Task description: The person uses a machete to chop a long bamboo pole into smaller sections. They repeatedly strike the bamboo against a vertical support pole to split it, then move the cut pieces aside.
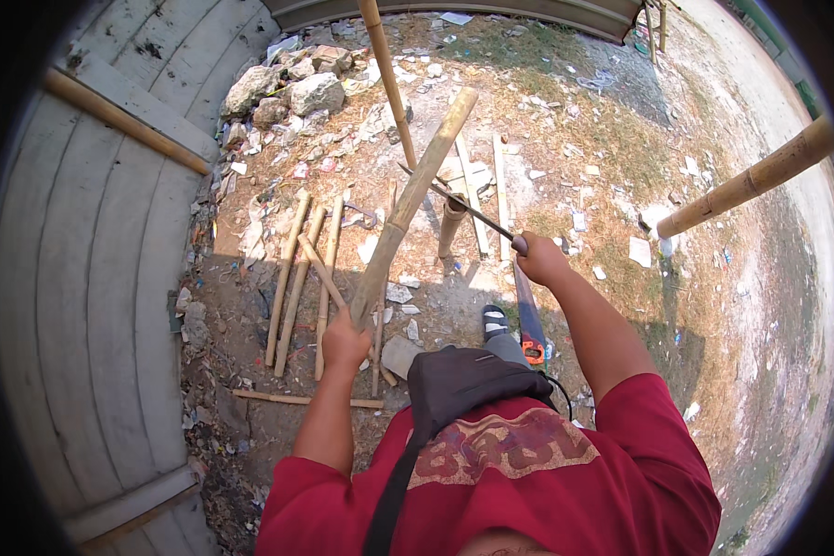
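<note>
From the head camera, here we are, outdoors in strong sun, looking down past a red shirt (pixel 528 473) and a dark bag (pixel 468 378). The left hand (pixel 345 343) is wrapped around the lower end of a bamboo pole (pixel 408 208), which slants up and away to the right, its far end high over the littered ground (pixel 612 306). And the right hand (pixel 544 260), out in front, is clenched on the handle of a long knife (pixel 480 215)! Its blade points up and to the left, crossing the pole; whether the edge touches the bamboo, I cannot tell. Right by that crossing, a short stump (pixel 450 230) stands upright.

Down by the feet, a saw (pixel 531 320) with an orange handle lies just beside a sandal (pixel 495 322). Over on the left, several sticks (pixel 287 278) lie roughly side by side, and another stick (pixel 308 399) lies crosswise nearer the body. Beyond the stump, two pale strips (pixel 501 199) stretch away. Rocks (pixel 317 94) are piled by the grey wall (pixel 83 278), and a thick post (pixel 751 181) leans in from the right!
</note>
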{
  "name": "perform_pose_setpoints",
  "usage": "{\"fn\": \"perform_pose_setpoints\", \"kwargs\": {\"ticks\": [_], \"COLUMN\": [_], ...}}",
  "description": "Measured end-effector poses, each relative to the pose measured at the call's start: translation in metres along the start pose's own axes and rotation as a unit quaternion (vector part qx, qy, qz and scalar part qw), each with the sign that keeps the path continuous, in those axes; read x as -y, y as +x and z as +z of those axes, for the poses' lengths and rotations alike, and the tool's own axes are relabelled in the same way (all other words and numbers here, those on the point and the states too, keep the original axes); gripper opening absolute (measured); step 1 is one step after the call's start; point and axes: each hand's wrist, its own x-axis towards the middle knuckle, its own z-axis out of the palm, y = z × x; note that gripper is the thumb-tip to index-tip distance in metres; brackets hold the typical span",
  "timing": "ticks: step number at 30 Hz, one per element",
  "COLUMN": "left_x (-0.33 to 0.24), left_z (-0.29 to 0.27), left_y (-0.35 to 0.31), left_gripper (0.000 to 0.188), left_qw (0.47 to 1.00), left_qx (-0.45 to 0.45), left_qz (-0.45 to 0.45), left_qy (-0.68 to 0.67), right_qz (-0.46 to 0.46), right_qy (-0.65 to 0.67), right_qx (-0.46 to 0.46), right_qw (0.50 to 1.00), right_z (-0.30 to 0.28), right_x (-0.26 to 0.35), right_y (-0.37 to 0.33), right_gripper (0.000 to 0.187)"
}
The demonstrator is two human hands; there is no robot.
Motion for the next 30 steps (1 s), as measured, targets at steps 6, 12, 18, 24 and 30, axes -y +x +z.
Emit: {"fn": "perform_pose_setpoints", "kwargs": {"ticks": [6, 12, 18, 24, 30], "left_x": [-0.024, 0.002, 0.009, -0.021, 0.020], "left_z": [-0.037, 0.002, -0.031, -0.078, 0.025], "left_y": [-0.010, 0.009, 0.003, -0.013, 0.005], "left_gripper": [0.056, 0.055, 0.053, 0.053, 0.049], "left_qw": [0.993, 0.996, 0.994, 0.977, 0.997], "left_qx": [-0.109, 0.009, -0.006, -0.192, -0.073], "left_qz": [0.051, -0.005, -0.028, 0.083, -0.001], "left_qy": [0.007, 0.085, 0.107, -0.030, 0.003], "right_qz": [-0.019, -0.036, -0.023, -0.026, -0.042], "right_qy": [0.000, -0.010, -0.012, -0.021, -0.036], "right_qx": [-0.012, -0.010, 0.003, -0.021, -0.034], "right_qw": [1.000, 0.999, 1.000, 0.999, 0.998], "right_z": [-0.001, 0.003, -0.001, 0.004, 0.008], "right_x": [-0.006, -0.007, 0.006, 0.006, 0.001], "right_y": [0.001, 0.004, 0.001, 0.001, 0.003], "right_gripper": [0.020, 0.021, 0.022, 0.017, 0.018]}}
